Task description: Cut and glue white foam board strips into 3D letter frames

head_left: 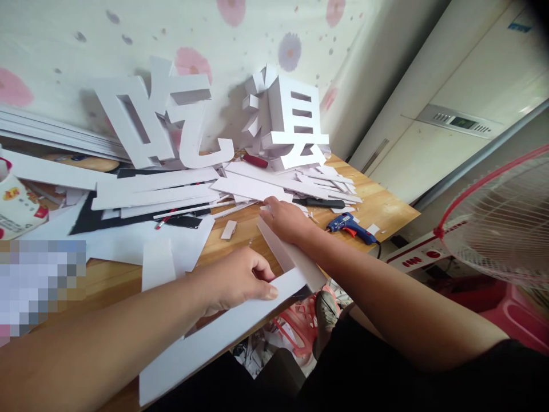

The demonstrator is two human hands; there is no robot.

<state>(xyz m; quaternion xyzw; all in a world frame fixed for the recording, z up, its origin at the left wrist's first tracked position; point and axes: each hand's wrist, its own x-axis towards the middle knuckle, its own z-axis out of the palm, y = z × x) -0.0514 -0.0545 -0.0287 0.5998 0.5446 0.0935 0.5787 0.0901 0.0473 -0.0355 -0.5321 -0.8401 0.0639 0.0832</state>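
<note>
My left hand (pixel 242 280) is closed on the long white foam board strip (pixel 206 337), thumb on its upper edge and the other fingers partly hidden behind it. The strip runs along the table's near edge. At its right end it meets a second white foam board piece (pixel 278 246) at an angle; whether they are joined I cannot tell. My right hand (pixel 285 220) grips the far end of that second piece, its fingertips bent over the edge. A blue glue gun (pixel 349 227) with an orange trigger lies right of my right hand.
Two large white foam characters (pixel 193 131) (pixel 295 120) stand against the wall. White offcuts (pixel 158 191) are heaped before them, with a red-handled tool (pixel 255 161) and a black-handled tool (pixel 321 202). A fan (pixel 506 217) stands right; a paper bucket (pixel 19 203) sits left. Scraps (pixel 257 355) fill the space below.
</note>
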